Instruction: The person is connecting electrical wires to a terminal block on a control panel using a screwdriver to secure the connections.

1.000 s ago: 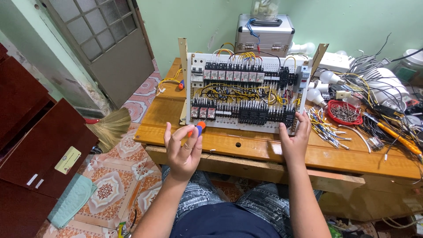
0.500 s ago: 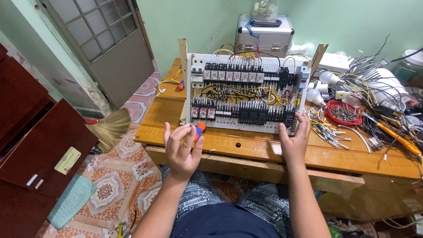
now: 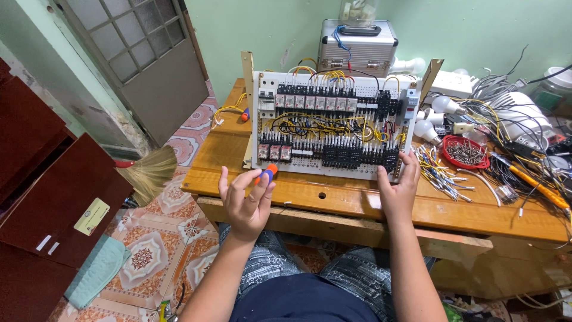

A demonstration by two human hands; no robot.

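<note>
A small screwdriver with an orange and blue handle [image 3: 266, 173] sits in the left hand [image 3: 245, 200], just left of the frame's centre, above the near edge of the wooden worktop [image 3: 333, 200]; the fingers curl loosely around it. Right of centre, the right hand [image 3: 398, 189] lies open, fingertips touching the lower right corner of the white control panel [image 3: 332, 126], which stands tilted at the middle of the frame, packed with relays and yellow wiring. Right of the panel lie cut wire pieces [image 3: 438, 172] and a red dish of screws [image 3: 466, 151]. A silver case [image 3: 358, 50] stands behind, at top centre.
</note>
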